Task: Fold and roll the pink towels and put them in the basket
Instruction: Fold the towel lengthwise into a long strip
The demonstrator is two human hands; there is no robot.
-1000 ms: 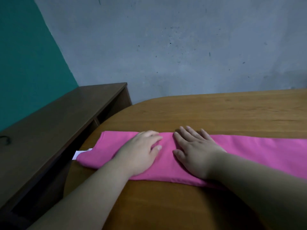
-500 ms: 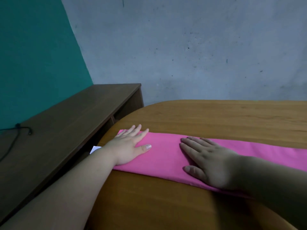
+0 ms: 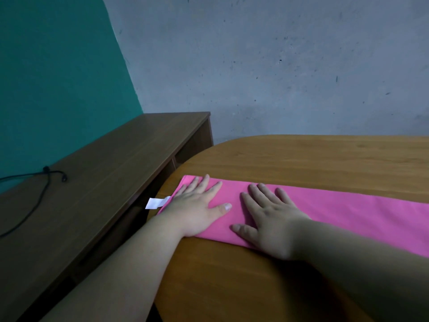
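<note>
The wooden table fills the right of the view, with a darker low cabinet alongside its left edge. The pink towel, already folded into a long narrow strip, lies flat across the table from the rounded left edge and runs out of view to the right. A second ago the two hands pressed side by side further along the strip. Since then the left hand has slid out to the towel's left end and the right hand has followed beside it. Both now lie palm down, fingers straight and spread apart, gripping nothing. That reads as smoothing the fold, so rolling from this end probably comes next. A small white tag sticks out past the table's left edge. No basket shows.
</note>
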